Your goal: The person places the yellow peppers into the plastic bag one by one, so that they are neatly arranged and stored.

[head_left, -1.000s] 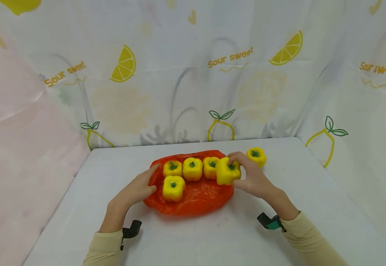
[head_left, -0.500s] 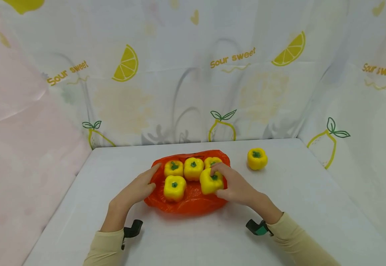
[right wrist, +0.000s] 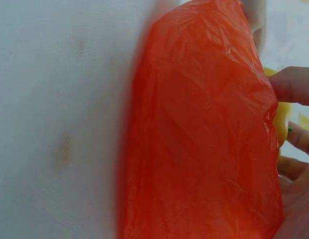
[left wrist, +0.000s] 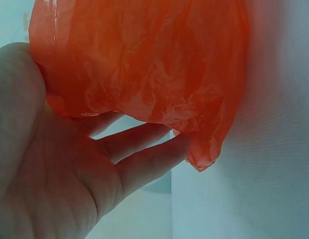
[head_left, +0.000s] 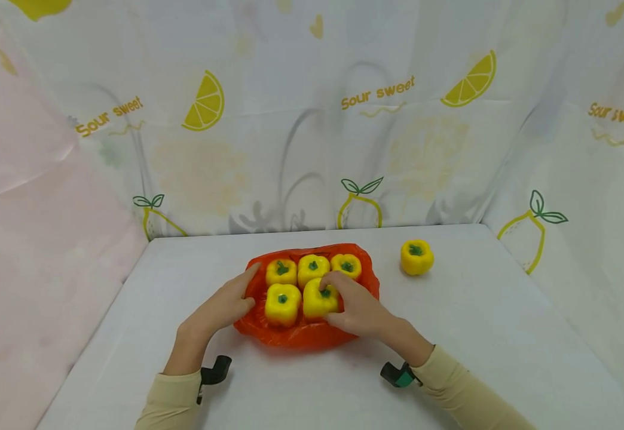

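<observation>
An opened red plastic bag (head_left: 301, 340) lies on the table with several yellow bell peppers in it. My right hand (head_left: 357, 310) grips one yellow bell pepper (head_left: 317, 300) by its top and side, in the front row inside the bag. Left of it sits another pepper (head_left: 282, 307); behind are more peppers (head_left: 312, 266) in a row. At the bag's left edge my left hand (head_left: 223, 307) rests with thumb and fingers spread apart. In the left wrist view the bag (left wrist: 144, 64) hides its fingertips. The right wrist view shows the bag's outer side (right wrist: 199, 129) covering most of the held pepper.
One more yellow bell pepper (head_left: 416, 258) stands on the white table (head_left: 479, 310), right of the bag. A lemon-printed cloth (head_left: 285, 131) hangs behind the table and along its sides. Each wrist wears a small black camera mount (head_left: 215, 370).
My right hand has carried the held bell pepper leftward and down into the front row of the bag. The left hand stays at the bag's left edge.
</observation>
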Tool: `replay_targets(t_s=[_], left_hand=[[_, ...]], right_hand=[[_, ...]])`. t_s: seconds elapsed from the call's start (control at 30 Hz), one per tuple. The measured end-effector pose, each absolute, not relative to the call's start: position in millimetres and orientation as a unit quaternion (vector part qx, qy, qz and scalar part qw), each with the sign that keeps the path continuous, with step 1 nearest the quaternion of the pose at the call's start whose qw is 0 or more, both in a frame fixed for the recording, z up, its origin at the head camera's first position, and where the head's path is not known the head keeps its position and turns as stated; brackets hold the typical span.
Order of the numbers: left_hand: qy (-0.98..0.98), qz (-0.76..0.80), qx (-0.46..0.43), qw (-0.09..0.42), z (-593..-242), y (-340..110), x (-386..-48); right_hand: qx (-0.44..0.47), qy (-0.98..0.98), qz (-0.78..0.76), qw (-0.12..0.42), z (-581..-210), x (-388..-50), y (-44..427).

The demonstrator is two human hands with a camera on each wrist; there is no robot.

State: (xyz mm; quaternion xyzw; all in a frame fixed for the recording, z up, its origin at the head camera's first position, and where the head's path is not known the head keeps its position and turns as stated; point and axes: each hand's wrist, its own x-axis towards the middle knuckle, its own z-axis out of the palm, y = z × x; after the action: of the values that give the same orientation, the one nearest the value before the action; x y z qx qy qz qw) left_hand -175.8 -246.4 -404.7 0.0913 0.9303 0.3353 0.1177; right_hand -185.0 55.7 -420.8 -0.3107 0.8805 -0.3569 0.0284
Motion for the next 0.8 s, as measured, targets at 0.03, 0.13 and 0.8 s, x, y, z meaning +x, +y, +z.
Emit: replay_targets(t_s=[0.03, 0.13, 0.8], left_hand=[[0.93, 0.335, 0.092, 0.117, -405.0, -246.1, -175.6], [0.931, 0.333, 0.093, 0.115, -406.4, -246.0, -175.7], [0.933, 0.328, 0.087, 0.116, -412.0, -247.2, -178.5]], right_hand=[[-0.312, 0.882, -0.353, 0.029, -421.0, -184.8, 54.6], [-0.316, 0.887, -0.336, 0.031, -422.3, -184.0, 52.6], [-0.325, 0.893, -0.31, 0.004, -426.1, -181.1, 61.0]])
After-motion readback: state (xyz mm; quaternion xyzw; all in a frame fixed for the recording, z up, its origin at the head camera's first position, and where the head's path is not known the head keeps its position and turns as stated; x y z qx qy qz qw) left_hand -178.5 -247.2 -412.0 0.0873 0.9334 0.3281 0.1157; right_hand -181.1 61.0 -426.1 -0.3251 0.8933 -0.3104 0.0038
